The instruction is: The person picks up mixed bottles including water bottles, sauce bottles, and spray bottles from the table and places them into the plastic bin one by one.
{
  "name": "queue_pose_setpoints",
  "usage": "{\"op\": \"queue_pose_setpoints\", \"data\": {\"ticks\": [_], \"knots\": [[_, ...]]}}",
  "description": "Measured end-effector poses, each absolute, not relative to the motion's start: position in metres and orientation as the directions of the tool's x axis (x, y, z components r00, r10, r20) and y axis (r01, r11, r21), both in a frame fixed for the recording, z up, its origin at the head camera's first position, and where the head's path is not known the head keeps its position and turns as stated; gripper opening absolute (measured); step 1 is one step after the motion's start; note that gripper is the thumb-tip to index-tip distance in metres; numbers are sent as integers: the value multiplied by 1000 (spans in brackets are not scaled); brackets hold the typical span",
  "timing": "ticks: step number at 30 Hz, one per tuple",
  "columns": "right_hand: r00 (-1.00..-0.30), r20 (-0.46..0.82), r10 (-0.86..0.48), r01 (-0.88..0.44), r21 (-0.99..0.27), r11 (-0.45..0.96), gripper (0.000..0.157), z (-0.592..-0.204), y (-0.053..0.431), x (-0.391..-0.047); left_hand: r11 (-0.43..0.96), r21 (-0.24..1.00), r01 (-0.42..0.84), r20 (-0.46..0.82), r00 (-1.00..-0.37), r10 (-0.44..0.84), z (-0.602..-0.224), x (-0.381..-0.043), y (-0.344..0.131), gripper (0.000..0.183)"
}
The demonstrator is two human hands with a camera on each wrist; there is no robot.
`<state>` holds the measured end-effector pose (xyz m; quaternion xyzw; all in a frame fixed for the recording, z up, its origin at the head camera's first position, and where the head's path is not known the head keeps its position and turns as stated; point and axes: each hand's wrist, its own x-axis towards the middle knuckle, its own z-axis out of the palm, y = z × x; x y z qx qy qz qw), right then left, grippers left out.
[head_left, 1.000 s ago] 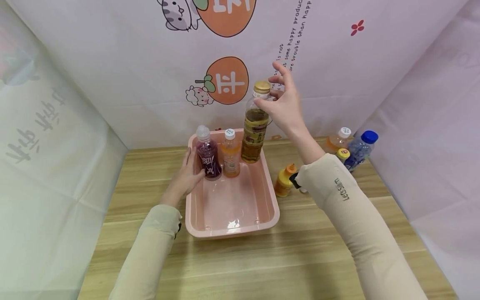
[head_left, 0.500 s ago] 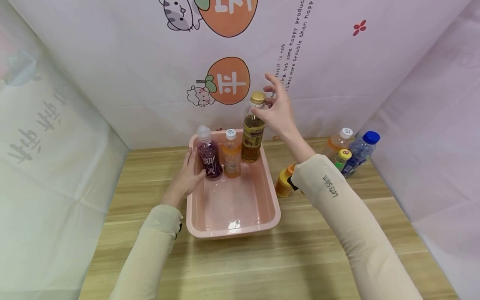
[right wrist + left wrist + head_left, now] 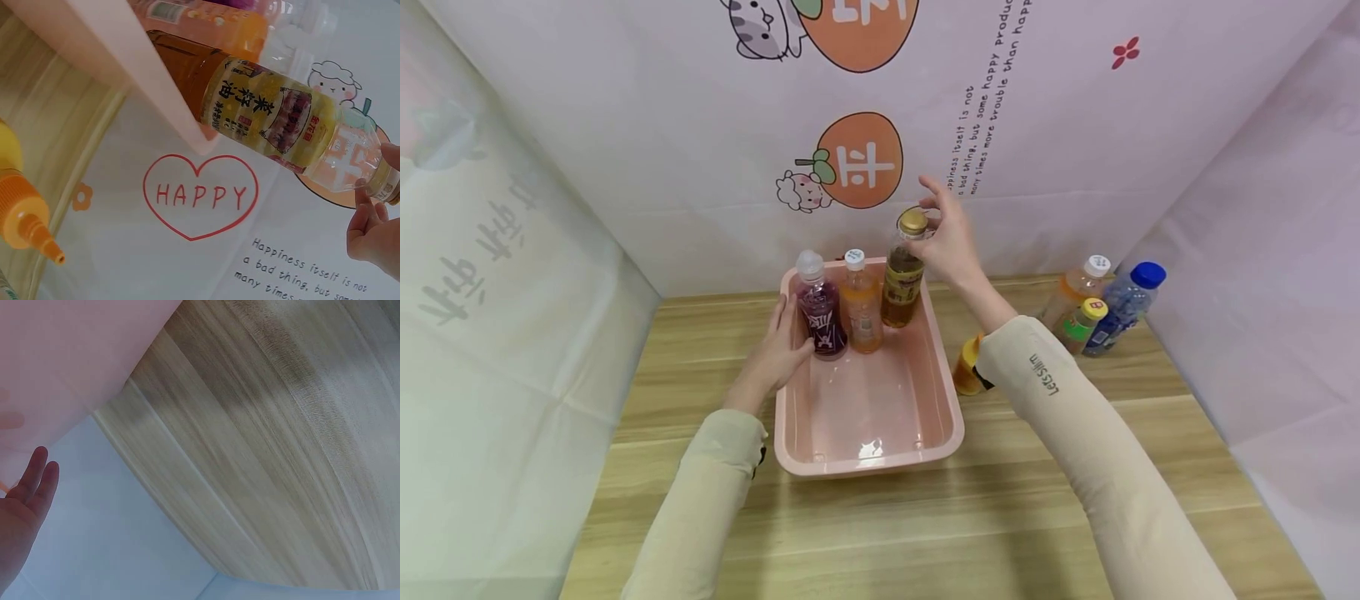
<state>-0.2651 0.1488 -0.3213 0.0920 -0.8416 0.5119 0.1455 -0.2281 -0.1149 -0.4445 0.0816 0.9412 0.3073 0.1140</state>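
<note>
A pink plastic basin (image 3: 868, 462) sits on the wooden table. At its left wall, my left hand (image 3: 775, 354) straddles the rim, thumb inside and straight fingers outside. Inside the basin, a bottle of purple drink (image 3: 823, 321) stands close to that thumb, with a white-capped orange drink bottle (image 3: 861, 312) beside it. My right hand (image 3: 949, 246) pinches the neck of a gold-capped cooking oil bottle (image 3: 901, 287), upright within the basin's back right corner. In the right wrist view the oil bottle's yellow label (image 3: 269, 115) shows, and the basin wall hides its base.
Right of the basin stands a yellow squeeze bottle (image 3: 967, 371), partly behind the right sleeve. Further right are a white-capped orange bottle (image 3: 1071, 292), a small yellow-capped bottle (image 3: 1078, 325) and a blue-capped bottle (image 3: 1123, 308). A printed cloth wall (image 3: 715, 192) rises behind the table.
My right hand has moved down and slightly left, lowering the oil bottle in the basin's back right corner. The orange drink bottle beside it has shifted slightly. My left hand keeps its place.
</note>
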Motion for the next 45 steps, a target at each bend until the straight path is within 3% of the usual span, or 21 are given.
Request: {"op": "queue_pose_setpoints", "data": {"ticks": [25, 32, 45], "knots": [[-936, 334, -110, -340, -778, 529, 89, -359, 147, -272, 796, 600, 80, -170, -959, 225, -443, -226, -114, 85], [-961, 256, -102, -270, -799, 537, 91, -368, 150, -272, 795, 601, 86, -164, -960, 228, -445, -227, -114, 86], [-963, 240, -123, -267, -802, 535, 92, -367, 153, -272, 790, 609, 71, -170, -961, 217, -444, -227, -113, 86]]}}
